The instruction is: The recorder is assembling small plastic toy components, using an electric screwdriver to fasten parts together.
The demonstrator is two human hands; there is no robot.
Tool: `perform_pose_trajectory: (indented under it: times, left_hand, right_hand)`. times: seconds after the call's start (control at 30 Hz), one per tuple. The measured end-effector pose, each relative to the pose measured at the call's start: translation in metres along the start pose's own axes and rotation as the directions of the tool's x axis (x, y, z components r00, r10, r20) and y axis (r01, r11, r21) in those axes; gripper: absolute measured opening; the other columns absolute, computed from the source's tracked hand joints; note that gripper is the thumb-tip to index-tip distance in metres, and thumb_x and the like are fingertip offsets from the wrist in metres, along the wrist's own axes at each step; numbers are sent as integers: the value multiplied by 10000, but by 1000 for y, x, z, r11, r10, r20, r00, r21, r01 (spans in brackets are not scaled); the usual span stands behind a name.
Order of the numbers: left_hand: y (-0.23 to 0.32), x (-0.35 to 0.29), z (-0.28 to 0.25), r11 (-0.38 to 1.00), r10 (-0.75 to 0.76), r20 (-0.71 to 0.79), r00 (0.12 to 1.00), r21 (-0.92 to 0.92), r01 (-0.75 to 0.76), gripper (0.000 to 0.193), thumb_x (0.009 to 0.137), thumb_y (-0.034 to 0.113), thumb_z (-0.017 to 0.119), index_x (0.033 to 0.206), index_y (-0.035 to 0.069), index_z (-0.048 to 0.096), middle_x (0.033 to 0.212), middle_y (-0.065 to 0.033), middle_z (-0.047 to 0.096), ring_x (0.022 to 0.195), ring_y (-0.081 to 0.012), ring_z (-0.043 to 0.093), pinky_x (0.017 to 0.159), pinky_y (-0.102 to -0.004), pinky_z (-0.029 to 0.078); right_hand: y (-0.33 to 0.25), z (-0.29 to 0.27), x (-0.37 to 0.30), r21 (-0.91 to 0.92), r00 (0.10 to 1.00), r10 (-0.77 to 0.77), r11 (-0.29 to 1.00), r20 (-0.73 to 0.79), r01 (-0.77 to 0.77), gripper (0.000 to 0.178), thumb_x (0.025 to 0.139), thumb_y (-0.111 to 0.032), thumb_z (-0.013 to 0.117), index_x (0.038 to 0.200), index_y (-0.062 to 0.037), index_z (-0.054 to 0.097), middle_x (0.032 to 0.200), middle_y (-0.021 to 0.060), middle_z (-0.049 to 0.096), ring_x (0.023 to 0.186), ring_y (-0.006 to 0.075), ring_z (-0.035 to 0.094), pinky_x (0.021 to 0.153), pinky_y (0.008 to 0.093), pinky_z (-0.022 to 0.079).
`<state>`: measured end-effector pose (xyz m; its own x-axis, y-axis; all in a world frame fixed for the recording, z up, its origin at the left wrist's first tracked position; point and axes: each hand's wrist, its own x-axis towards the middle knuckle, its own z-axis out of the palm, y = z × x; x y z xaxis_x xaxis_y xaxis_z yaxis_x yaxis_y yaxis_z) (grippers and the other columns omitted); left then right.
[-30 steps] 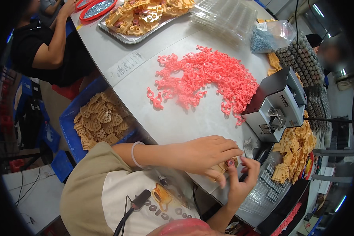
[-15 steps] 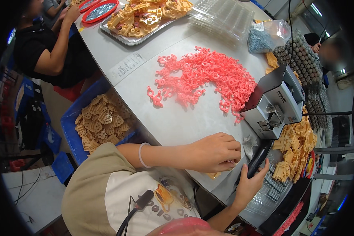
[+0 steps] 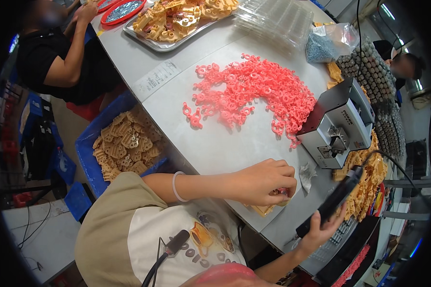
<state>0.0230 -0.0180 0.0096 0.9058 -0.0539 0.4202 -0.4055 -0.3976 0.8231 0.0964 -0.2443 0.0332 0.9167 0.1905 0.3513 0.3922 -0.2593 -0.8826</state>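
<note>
A black electric screwdriver [image 3: 331, 201] is gripped in my right hand [image 3: 323, 229], held slantwise over the table's right side, its cord trailing from the upper end. My left hand [image 3: 266, 184] curls over a yellow plastic part [image 3: 263, 209] near the table's front edge. Under its fingertips shows a small pinkish-red piece [image 3: 281, 192], mostly covered by the fingers. Beyond the hands stands a silver and black screw feeder [image 3: 337, 136]. A heap of pink plastic ring-shaped parts [image 3: 258, 93] spreads across the tabletop left of it.
A metal tray [image 3: 177, 47] of yellow parts lies at the back, beside clear plastic trays [image 3: 275, 21] and a bag of screws [image 3: 321, 48]. More yellow parts [image 3: 368, 172] pile up at right. At left are a blue bin [image 3: 84, 148] and a co-worker [image 3: 57, 57].
My right hand has moved right and lower with the screwdriver, away from the screw feeder. The left hand has stayed nearly in place; more of the yellow part and the pinkish-red piece shows.
</note>
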Motion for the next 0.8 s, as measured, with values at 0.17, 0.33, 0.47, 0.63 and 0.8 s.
perform_pose_trajectory:
  times: [0.17, 0.33, 0.47, 0.63, 0.8]
  left_hand:
    - [-4, 1, -1, 1000, 17, -5, 1000, -18, -17, 81, 831, 191, 665, 854, 126, 620, 907, -40, 554, 966, -239, 533, 844, -378, 417]
    - [-4, 1, -1, 997, 62, 7, 998, 38, -62, 78, 834, 192, 673, 875, 143, 629, 905, -33, 551, 941, -238, 534, 830, -376, 414]
    - [-4, -1, 0, 984, 99, 2, 995, 145, -98, 71, 834, 197, 676, 876, 155, 636, 898, -20, 548, 924, -225, 538, 822, -368, 413]
    - [-2, -1, 2, 978, 100, -20, 995, 185, -94, 49, 807, 196, 668, 830, 157, 647, 883, -8, 561, 934, -212, 552, 818, -361, 416]
    - [-1, -1, 6, 974, 106, -9, 994, 202, -102, 68, 809, 203, 682, 835, 160, 636, 874, 4, 553, 932, -203, 549, 824, -358, 415]
  right_hand:
    - [-34, -13, 5, 223, 994, -71, 971, -83, 88, 673, 800, -167, 618, 1389, 33, 361, 1005, 106, 530, 713, 142, 537, 534, 250, 482]
    - [-69, -2, 13, 446, 999, 23, 894, 29, -33, 540, 896, -111, 543, 1370, 45, 336, 855, 73, 453, 639, 115, 488, 519, 240, 469]
    - [-59, -1, 12, 495, 982, -27, 866, 188, -71, 592, 945, -120, 504, 1457, 28, 247, 882, 74, 448, 646, 111, 488, 533, 226, 476]
    - [-62, -7, 14, 698, 983, 81, 695, 167, -175, 643, 955, -141, 507, 1469, 66, 180, 843, 79, 454, 570, 108, 481, 488, 226, 461]
    - [-63, -15, 15, 739, 967, 140, 623, 215, -255, 594, 977, -144, 502, 1454, 57, 211, 837, 51, 409, 592, 83, 429, 528, 213, 418]
